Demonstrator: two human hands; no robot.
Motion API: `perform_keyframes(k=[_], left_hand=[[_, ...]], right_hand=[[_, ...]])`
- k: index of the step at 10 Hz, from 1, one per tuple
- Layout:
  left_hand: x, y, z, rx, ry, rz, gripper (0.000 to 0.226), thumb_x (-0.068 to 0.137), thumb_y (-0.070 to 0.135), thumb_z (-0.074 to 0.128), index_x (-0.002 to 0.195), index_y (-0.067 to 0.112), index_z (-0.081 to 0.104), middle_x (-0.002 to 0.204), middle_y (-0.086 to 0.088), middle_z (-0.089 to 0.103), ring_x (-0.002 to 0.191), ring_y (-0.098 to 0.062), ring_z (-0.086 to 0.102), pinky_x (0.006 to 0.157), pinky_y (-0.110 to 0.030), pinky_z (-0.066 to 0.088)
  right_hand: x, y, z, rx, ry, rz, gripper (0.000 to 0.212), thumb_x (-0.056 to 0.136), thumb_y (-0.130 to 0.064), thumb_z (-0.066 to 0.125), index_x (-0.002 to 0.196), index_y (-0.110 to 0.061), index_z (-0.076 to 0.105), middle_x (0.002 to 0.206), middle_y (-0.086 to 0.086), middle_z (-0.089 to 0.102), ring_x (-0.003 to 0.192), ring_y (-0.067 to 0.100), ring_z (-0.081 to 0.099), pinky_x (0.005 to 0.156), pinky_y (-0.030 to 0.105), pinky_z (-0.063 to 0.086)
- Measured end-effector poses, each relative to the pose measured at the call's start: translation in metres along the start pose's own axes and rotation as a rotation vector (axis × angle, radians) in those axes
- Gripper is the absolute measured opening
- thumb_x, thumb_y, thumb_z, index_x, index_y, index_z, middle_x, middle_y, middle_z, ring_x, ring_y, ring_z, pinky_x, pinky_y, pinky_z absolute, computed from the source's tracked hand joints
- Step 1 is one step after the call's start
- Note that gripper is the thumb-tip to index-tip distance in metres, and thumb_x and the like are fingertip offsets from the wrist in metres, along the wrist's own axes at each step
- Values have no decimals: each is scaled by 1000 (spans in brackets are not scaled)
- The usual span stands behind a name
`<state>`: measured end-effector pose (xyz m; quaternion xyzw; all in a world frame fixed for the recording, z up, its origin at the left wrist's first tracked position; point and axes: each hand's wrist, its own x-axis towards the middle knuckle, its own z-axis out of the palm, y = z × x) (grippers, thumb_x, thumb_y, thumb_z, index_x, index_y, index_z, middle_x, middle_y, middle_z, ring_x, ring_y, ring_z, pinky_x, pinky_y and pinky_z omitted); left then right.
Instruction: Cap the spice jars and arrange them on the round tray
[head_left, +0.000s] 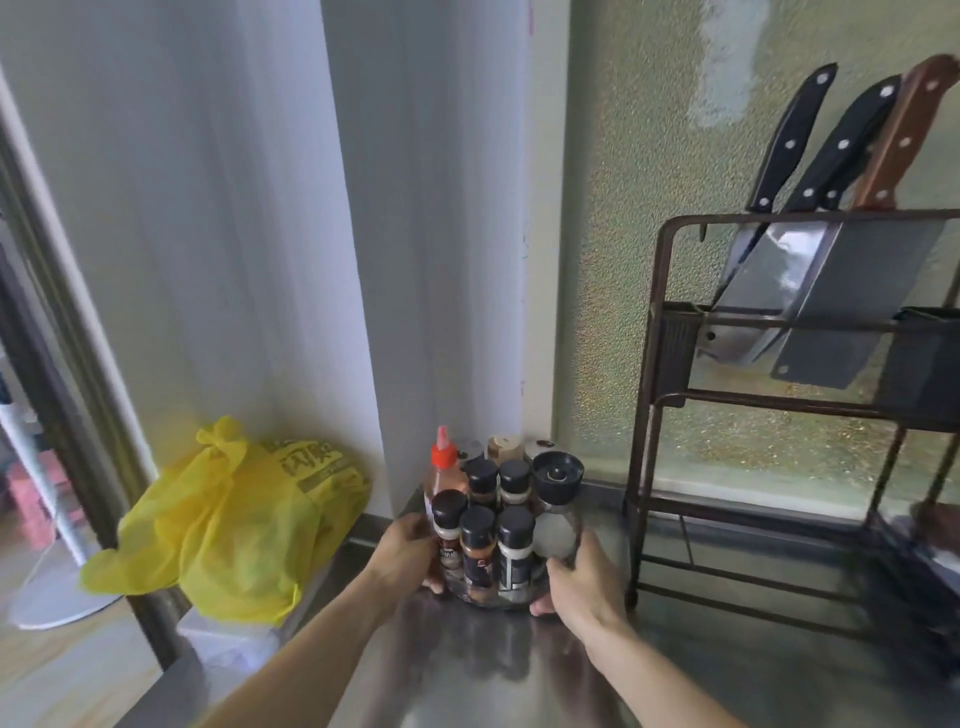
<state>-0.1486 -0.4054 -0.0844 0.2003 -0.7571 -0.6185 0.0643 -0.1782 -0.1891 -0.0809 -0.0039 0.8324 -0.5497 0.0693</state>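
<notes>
You had five black-capped spice jars (478, 540); one red-capped bottle (443, 467); one grinder (557, 499); three knives (789, 140); one yellow bag (234, 525).

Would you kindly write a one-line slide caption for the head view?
Both hands, left hand and right hand, hold the round tray of capped spice jars on the steel counter.

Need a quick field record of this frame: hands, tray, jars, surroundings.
left hand: grips tray's left side
right hand: grips tray's right side
tray: round, on steel counter, near wall corner
jars: five black-capped, upright on tray
bottle: orange nozzle cap, back left of tray
grinder: clear body, black top, right side of tray
bag: yellow, left of counter
rack: dark metal, holds knives, right
</notes>
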Motion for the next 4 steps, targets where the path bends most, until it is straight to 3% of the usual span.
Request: perform_keyframes(k=[1, 2, 3, 4], left_hand=[[6, -5, 1, 18, 13, -10, 35, 88, -18, 38, 105, -9, 67, 63, -17, 69, 41, -24, 56, 44, -32, 52], [7, -4, 3, 43, 18, -8, 37, 89, -17, 36, 104, -6, 68, 62, -14, 69, 39, -23, 54, 41, -31, 51], [8, -9, 5, 46, 33, -18, 35, 92, -12, 38, 110, -2, 67, 67, -20, 70, 40, -23, 55, 45, -34, 52], [4, -12, 3, 111, 126, -18, 25, 98, 7, 45, 107, 12, 67, 77, -31, 73, 49, -26, 63, 57, -50, 60]], right_hand=[[2, 5, 2, 21, 6, 12, 19, 101, -11, 50, 120, -16, 51, 109, 5, 70, 52, 21, 76, 64, 34, 65], [-1, 6, 3, 25, 25, 8, 18, 103, -14, 50, 120, -19, 51, 107, 2, 72, 49, 15, 74, 47, 15, 52], [-6, 4, 2, 39, -13, 17, 21, 104, -14, 48, 125, -20, 49, 109, 1, 70, 50, 13, 73, 36, 8, 41], [-17, -3, -2, 120, -33, 70, 31, 106, -15, 49, 136, -19, 47, 113, 1, 65, 68, 23, 79, 45, 15, 51]])
